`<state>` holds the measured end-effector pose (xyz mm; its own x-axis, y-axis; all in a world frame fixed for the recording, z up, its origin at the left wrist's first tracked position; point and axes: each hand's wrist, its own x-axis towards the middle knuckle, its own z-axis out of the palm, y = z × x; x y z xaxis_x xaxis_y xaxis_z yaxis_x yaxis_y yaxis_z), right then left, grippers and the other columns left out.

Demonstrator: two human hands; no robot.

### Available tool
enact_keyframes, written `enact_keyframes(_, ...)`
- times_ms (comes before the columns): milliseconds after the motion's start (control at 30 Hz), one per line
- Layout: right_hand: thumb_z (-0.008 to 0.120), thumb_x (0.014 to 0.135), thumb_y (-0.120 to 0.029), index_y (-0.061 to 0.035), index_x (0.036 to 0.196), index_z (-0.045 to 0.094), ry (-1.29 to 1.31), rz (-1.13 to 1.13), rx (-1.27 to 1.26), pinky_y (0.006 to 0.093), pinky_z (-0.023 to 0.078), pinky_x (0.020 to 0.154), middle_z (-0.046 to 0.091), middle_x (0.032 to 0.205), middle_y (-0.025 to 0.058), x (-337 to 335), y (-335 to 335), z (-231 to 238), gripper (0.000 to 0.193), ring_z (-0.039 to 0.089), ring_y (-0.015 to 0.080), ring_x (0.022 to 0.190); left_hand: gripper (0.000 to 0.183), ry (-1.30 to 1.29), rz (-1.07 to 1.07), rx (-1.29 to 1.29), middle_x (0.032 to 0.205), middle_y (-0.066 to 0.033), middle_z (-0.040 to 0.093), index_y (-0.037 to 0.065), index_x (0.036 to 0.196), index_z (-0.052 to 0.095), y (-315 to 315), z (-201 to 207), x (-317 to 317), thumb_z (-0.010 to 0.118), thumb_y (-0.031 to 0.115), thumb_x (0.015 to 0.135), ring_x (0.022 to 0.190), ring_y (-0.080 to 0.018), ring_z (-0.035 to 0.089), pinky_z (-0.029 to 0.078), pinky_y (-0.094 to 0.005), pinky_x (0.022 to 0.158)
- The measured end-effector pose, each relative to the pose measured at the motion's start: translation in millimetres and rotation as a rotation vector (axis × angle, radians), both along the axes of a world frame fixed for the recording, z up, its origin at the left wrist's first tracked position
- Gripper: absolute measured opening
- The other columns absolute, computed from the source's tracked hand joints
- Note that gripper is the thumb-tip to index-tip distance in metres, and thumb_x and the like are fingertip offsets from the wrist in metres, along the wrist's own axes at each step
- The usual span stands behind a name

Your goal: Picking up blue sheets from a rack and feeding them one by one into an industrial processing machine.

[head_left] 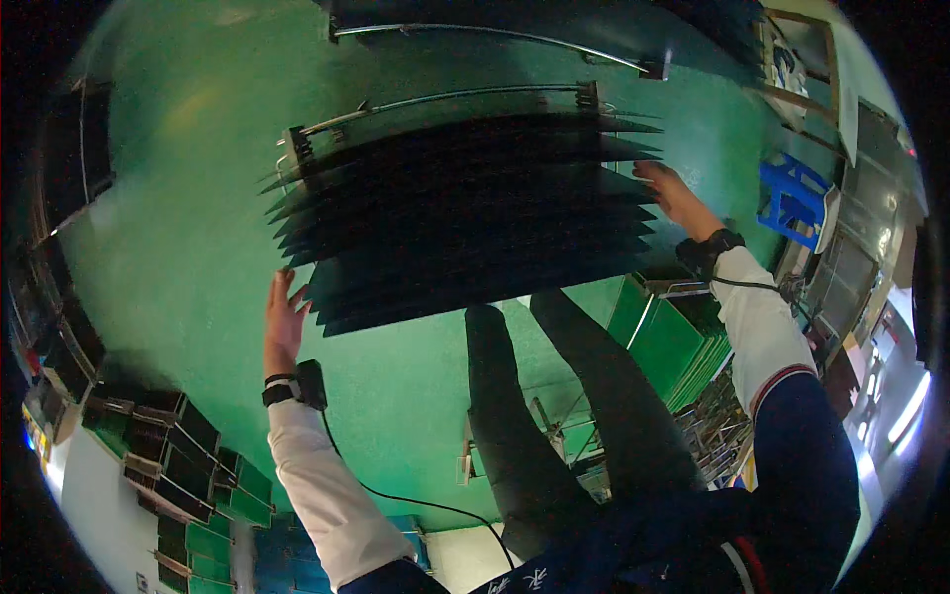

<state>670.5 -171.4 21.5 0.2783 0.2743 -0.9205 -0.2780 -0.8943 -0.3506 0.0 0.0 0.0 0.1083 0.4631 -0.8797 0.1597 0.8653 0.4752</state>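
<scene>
In front of me is a rack of large dark flat panels [465,218], spaced in layers with their pointed corners sticking out at both sides. My left hand [285,315] is beside the near left corners of the panels, fingers stretched upward and apart. On the other side, my right hand [675,193] reaches to the right edges with its fingers extended. Whether the fingertips touch a panel is hard to make out. A metal rod [445,96] runs along the rack's far side between dark end blocks. Both wrists carry dark bands with a cable.
Another dark rack with a metal bar [495,33] stands farther off. A blue plastic stool [795,201] is at the right. Green panels [673,346] are stacked near my legs, and more racks [163,445] stand at the lower left. The floor [188,257] is green.
</scene>
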Motion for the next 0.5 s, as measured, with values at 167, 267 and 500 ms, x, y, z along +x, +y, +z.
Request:
enact_keyframes(167,0.056,0.082,-0.028,-0.0034,0.121,0.046,-0.367,1.369,0.381,0.0346,0.028,0.104,0.041,0.135,0.0050,44.6,-4.8,-23.2,0.048,0.043,0.0220,0.117,0.041,-0.261,0.077,0.074,0.128,-0.0076,0.048,0.009,0.124,0.045,20.5,-45.3,11.6,0.051,0.031,0.090,0.113,-0.0241,0.047,0.042,-0.0391,0.088)
enact_keyframes(267,0.052,0.083,-0.018,-0.0085,0.123,0.047,-0.090,0.989,0.236,0.0353,0.038,0.095,0.046,0.131,0.0057,24.5,10.5,-51.9,0.042,0.046,0.0229,0.118,0.033,0.014,-0.534,0.358,0.119,-0.0095,0.053,0.007,0.116,0.052,21.2,-74.9,-47.7,0.056,0.018,0.085,0.107,-0.0259,0.051,0.043,-0.0352,0.086)
enact_keyframes(500,0.044,0.091,-0.022,-0.0134,0.123,0.049,-0.361,2.082,-0.090,0.0350,0.043,0.091,0.051,0.126,0.0068,39.1,19.1,-56.1,0.033,0.050,0.0253,0.113,0.030,0.045,-0.250,0.038,0.108,-0.0122,0.058,0.008,0.114,0.055,24.6,-87.7,-53.5,0.054,0.012,0.084,0.095,-0.0279,0.056,0.045,-0.0322,0.081)
